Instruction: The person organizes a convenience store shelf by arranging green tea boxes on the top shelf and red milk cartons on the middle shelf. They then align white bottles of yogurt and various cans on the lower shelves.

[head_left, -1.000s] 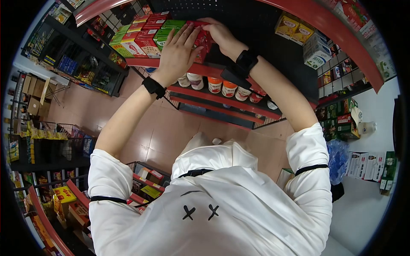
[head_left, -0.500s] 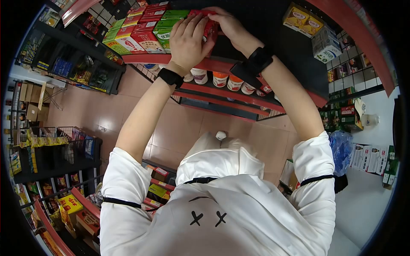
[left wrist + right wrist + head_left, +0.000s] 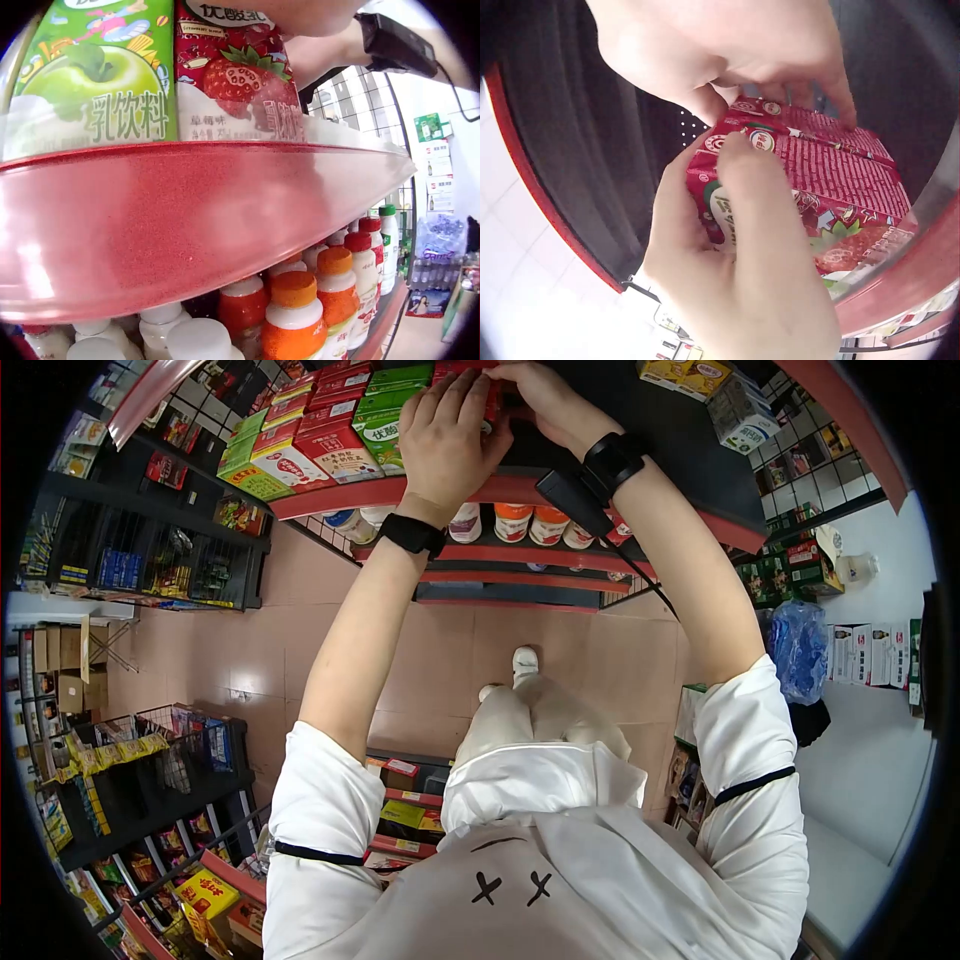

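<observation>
A red strawberry milk drink carton [image 3: 240,82] stands at the shelf's front edge, right beside a green apple one [image 3: 94,82]. My left hand [image 3: 445,455] grips the red carton from the front, fingers over its top and thumb at its side; the right wrist view shows this hand low in the picture. At the carton's far end, my right hand [image 3: 727,45] holds on with bent fingers and thumb. A second red carton's top [image 3: 810,120] lies directly against the first. Much of the red carton is hidden under both hands in the head view.
More drink cartons [image 3: 330,445] line the shelf to the left. Below the red shelf lip [image 3: 187,217] stand bottles [image 3: 296,307] with orange, white and red caps. Yellow boxes [image 3: 690,375] and a whitish pack [image 3: 742,415] sit farther right on this shelf.
The head view has tilted down and shifted, bringing the shoes into sight. My left hand has moved right off the green carton onto the red one; my right hand stays at the red carton.
</observation>
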A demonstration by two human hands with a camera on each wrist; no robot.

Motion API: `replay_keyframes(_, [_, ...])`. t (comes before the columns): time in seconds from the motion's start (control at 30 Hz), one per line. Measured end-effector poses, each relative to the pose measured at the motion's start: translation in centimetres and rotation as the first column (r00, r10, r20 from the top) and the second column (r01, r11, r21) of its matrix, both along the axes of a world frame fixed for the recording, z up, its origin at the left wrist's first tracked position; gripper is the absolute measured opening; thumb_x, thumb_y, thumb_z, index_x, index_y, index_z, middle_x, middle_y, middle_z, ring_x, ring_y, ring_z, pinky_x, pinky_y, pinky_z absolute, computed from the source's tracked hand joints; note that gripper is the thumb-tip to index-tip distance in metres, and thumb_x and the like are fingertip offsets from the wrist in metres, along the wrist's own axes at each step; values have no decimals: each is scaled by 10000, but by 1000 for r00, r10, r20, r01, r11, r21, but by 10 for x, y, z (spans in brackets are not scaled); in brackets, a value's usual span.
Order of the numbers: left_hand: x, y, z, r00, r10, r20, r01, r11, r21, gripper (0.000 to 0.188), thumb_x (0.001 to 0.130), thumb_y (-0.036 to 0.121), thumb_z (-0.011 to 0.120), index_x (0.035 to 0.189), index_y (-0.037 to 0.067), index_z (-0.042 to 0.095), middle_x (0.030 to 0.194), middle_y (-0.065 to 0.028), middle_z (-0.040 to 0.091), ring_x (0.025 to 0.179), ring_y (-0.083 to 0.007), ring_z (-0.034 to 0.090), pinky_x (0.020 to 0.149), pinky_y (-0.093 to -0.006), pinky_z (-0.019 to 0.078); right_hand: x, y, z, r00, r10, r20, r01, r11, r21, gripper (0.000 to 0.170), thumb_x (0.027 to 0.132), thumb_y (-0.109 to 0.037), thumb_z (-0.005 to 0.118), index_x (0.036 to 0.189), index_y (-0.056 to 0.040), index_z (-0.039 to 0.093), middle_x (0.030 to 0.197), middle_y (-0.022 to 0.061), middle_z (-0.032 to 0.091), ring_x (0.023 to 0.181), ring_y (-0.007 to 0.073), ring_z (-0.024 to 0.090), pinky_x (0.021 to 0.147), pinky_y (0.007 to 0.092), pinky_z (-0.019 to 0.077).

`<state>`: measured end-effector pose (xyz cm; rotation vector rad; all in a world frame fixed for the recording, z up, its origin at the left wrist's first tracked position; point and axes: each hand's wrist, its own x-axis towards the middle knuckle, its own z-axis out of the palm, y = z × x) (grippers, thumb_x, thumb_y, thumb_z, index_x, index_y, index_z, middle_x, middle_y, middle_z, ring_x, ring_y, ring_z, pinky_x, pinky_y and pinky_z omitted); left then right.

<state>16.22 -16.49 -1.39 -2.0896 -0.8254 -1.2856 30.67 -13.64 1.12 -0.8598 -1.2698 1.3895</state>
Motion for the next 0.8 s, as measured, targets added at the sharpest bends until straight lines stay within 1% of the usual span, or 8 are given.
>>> replay_keyframes(0.23, [5, -2, -5, 997, -5, 79, 5, 1000, 2, 466, 720, 248, 718, 1147, 90, 617, 1111, -83, 639, 1008, -271, 591, 893, -416, 419, -6, -9, 7, 995, -81, 52, 83, 996, -33, 287, 890, -109, 429, 1120, -63, 594, 1110, 90, 606, 1039, 203, 545, 936, 319, 415])
replay_keyframes(0.4, [7, -2, -7, 995, 32, 91, -26, 998, -59, 468, 729, 248, 713, 1157, 93, 608, 1129, -82, 633, 1024, -277, 579, 917, -424, 401, -4, 13, -18, 994, -101, 46, 100, 995, 12, 305, 902, -126, 438, 1167, -58, 573, 1153, 103, 592, 1075, 231, 537, 958, 339, 412])
replay_keyframes(0.47, [7, -2, -7, 995, 15, 100, -9, 998, -62, 479, 733, 239, 713, 1173, 89, 597, 1143, -81, 629, 1038, -273, 574, 924, -423, 395, -3, 27, -33, 985, -151, 79, 139, 980, 143, 293, 918, -162, 453, 1155, -97, 613, 1087, 66, 628, 1003, 161, 569, 896, 301, 429])
replay_keyframes(0.5, [7, -2, -8, 995, 10, 103, -4, 998, -57, 479, 733, 239, 713, 1173, 89, 597, 1143, -81, 629, 1038, -273, 574, 924, -423, 395, -9, -6, -8, 965, -238, 114, 227, 969, 99, 298, 899, -146, 450, 1131, -87, 628, 1059, 71, 638, 982, 172, 581, 885, 307, 438])
replay_keyframes(0.6, [7, -3, -7, 995, 8, 103, 0, 997, -78, 492, 739, 235, 715, 1189, 84, 584, 1160, -78, 623, 1058, -269, 567, 931, -427, 391, -11, -4, -5, 964, -206, 171, 174, 967, 186, 294, 932, -172, 425, 1131, -102, 629, 1097, 47, 630, 1037, 154, 554, 925, 301, 420])
replay_keyframes(0.73, [5, -7, -5, 998, 22, 63, -14, 993, -113, 525, 745, 243, 714, 1214, 64, 561, 1191, -96, 603, 1096, -276, 553, 951, -433, 380, -16, 5, -8, 923, -275, 270, 228, 955, 191, 316, 920, -139, 407, 1146, -70, 618, 1107, 70, 633, 1036, 161, 570, 924, 297, 431])
replay_keyframes(0.77, [5, -8, -4, 998, 35, 51, -28, 992, -120, 534, 743, 240, 710, 1218, 53, 553, 1202, -105, 594, 1105, -281, 547, 961, -436, 372, -21, 13, -16, 886, -360, 292, 283, 919, 275, 343, 882, -185, 409, 1121, -68, 626, 1059, 158, 659, 1000, 288, 622, 878, 367, 468])
replay_keyframes(0.8, [5, -9, -5, 998, 48, 38, -42, 991, -129, 543, 741, 238, 707, 1222, 42, 546, 1213, -114, 585, 1114, -286, 541, 972, -439, 364, -22, 11, -15, 861, -356, 364, 249, 918, 309, 364, 888, -197, 394, 1161, -72, 601, 1079, 201, 645, 1023, 349, 612, 895, 394, 467])
